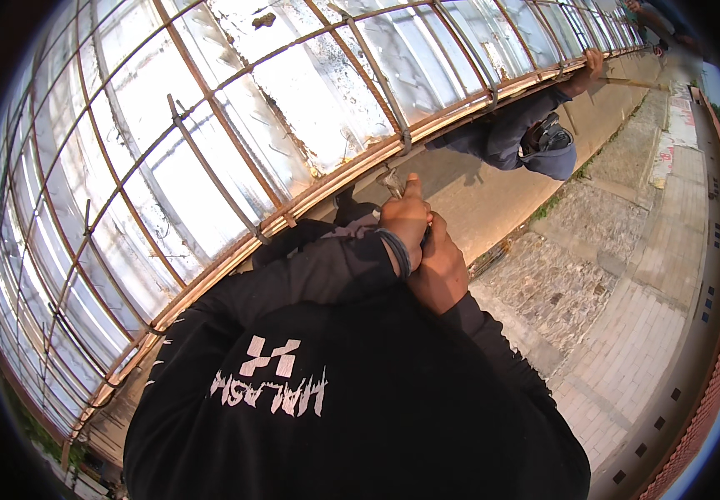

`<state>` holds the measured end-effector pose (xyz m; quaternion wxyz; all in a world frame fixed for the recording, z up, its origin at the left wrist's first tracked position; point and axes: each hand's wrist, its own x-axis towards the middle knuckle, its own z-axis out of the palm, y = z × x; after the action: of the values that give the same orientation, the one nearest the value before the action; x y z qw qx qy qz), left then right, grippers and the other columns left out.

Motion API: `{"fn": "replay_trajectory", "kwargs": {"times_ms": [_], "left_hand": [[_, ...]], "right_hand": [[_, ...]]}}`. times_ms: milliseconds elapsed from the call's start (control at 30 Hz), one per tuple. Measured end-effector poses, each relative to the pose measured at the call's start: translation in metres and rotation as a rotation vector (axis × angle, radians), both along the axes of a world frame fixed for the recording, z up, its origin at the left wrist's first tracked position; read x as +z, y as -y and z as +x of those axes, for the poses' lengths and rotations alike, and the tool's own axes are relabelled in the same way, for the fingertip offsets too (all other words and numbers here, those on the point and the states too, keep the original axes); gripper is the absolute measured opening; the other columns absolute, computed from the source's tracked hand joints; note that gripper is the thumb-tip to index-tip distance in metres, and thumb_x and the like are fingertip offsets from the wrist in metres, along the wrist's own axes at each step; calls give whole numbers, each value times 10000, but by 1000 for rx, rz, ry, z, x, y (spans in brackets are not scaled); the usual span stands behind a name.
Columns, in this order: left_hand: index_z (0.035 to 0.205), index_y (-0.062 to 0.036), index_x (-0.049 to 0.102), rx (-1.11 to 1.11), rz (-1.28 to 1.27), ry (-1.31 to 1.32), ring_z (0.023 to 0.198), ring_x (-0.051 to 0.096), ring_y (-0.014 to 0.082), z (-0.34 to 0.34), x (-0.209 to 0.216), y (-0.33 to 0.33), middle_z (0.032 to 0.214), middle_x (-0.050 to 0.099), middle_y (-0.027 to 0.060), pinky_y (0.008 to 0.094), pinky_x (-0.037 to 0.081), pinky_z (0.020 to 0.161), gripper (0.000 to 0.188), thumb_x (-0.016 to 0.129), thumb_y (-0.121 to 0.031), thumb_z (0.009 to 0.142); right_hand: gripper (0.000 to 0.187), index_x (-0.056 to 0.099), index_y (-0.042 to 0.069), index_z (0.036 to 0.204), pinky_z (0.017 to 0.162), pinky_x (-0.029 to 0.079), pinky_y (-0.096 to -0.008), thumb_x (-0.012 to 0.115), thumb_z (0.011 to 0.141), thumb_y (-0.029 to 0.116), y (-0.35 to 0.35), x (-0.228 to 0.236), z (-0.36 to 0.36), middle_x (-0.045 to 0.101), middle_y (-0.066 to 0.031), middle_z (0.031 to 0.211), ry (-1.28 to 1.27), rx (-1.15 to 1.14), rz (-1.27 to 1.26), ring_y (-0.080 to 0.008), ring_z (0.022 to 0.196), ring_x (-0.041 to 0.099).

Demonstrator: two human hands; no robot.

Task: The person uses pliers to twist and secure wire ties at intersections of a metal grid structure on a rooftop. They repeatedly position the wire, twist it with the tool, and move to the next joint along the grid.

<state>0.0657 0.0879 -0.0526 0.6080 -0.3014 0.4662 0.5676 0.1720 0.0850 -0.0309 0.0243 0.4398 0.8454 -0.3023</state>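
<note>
The left hand [407, 221], one digit raised, is wrapped around a metal tool [391, 182] near the edging boards [335, 184], which cross just beyond; the right hand [443, 267] curls against it, grip partly hidden. Leftward spreads a rebar grid [210, 94]; far right, a co-worker [550, 160] touches the edge.

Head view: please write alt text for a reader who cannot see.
The person's left hand, with the right hand against it, holds a metal tool beside a rusty bar grid over shiny sheets; ahead, a hooded co-worker holds its edge.
</note>
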Motion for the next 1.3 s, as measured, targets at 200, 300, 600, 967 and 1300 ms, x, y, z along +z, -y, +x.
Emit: {"fn": "replay_trajectory", "kwargs": {"times_ms": [200,300,600,967,1300], "left_hand": [[753,-95,544,-257,350,-427,596,484,121,-3,-45,20,646,520,11,287,415,593,272,681,-278,902],[691,-127,507,-172,402,-10,580,469,127,-17,-29,17,627,502,-1,286,445,643,319,676,-301,898],[672,-168,395,-299,1122,510,863,493,168,-36,-64,15,760,475,-1,377,446,848,382,397,-275,1039],[577,-179,311,-205,678,237,518,376,128,-22,-44,18,508,285,-30,298,349,548,409,507,-220,935],[599,-70,448,-405,346,-165,449,452,143,-21,-37,22,521,431,27,342,397,480,312,571,-129,880]], "right_hand": [[291,568,-12,938,735,506,-430,707,770,181,-23,-37,3,649,-185,820,-54,24,-262,-381,833,649],[246,560,11,887,614,489,-384,715,760,155,-23,-42,8,624,-117,758,-277,131,-465,-299,639,618],[215,478,101,823,430,350,-229,673,797,15,-43,-50,25,399,2,596,-593,-296,-2603,-97,482,440],[307,582,21,866,552,505,-387,625,859,325,-42,-4,8,562,-105,680,-406,-587,-1919,-246,585,604],[253,462,111,664,433,336,-299,636,829,191,-15,-89,26,385,-6,548,-542,-239,-2602,-123,446,366]]}}
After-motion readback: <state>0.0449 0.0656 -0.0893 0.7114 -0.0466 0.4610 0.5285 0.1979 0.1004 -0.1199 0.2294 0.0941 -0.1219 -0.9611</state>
